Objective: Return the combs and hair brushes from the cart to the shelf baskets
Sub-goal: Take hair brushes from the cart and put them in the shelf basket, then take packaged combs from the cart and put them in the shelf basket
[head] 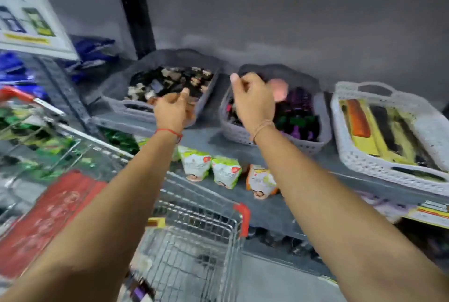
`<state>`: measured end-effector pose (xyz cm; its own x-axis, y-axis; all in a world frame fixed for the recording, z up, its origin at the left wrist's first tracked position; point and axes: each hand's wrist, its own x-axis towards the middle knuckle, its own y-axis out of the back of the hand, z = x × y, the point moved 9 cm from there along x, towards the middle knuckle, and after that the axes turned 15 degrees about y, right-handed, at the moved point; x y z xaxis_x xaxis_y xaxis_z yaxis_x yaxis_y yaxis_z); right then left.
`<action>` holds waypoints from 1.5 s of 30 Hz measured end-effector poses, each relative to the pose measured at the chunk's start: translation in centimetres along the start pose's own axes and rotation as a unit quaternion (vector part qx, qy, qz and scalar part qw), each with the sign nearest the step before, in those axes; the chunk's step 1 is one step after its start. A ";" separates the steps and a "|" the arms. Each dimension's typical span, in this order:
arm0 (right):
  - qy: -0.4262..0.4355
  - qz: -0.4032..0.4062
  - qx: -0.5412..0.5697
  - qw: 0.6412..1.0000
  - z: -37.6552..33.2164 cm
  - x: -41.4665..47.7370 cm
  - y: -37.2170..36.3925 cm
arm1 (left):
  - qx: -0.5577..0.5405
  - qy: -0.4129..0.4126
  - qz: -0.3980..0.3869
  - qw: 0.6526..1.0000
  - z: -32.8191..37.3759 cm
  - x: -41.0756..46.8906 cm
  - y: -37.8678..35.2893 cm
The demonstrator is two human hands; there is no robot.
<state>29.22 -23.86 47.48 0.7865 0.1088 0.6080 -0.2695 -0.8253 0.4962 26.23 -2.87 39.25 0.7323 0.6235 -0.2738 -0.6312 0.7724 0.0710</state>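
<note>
Grey shelf seen in a shop aisle, three perforated baskets lined along it, wire cart parked below; whole frame motion-blurred. Left hand is reached over the near rim of the left basket, fingers loosely curled and partly spread; nothing can be made out between them, so whether anything is gripped cannot be told. Right hand is raised above the middle basket, thumb up, fingers bent round something dark beyond the knuckles; a pink rounded object shows just past the fingertips, probably a brush head, though held or already lying in the basket cannot be told. Purple and dark brushes are seen piled below and beyond the right fingers; boxed combs lie in the right basket, well off to the outside of that hand. A few dark items are still visible low in the cart, beneath both forearms. Risks, as judged: an item released from above the rim could bounce off the pile and drop onto the pouches on the lower shelf or back into the cart; the middle basket sits angled near the shelf edge, so a push by the wrist could tip it; sorting errors are likely under blur, since left-basket contents look like clips, not combs.
</note>
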 end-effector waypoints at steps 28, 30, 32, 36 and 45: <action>0.085 -0.654 -0.007 0.752 9.2 -36.4 -49.6 | 0.124 0.450 0.341 0.816 -48.0 3.0 22.4; 0.055 -0.656 -0.002 0.753 10.2 -37.3 -50.6 | 0.180 0.459 0.353 0.795 -48.4 4.4 22.5; -0.041 -0.641 0.012 0.766 11.7 -37.7 -50.8 | 0.180 0.481 0.389 0.765 -49.1 4.4 23.3; -0.116 -0.619 0.038 0.776 13.0 -37.5 -49.1 | 0.015 0.486 0.440 0.755 -49.9 1.7 23.6; -0.261 -0.502 0.159 0.809 13.2 -36.4 -37.0 | -0.150 0.437 0.232 0.856 -46.0 -1.2 20.9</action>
<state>17.87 -4.63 -1.16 0.6704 0.6321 -0.3886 0.7420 -0.5760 0.3431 0.34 6.97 -3.07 -0.0030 0.4256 -0.9049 -0.9356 0.3182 0.1527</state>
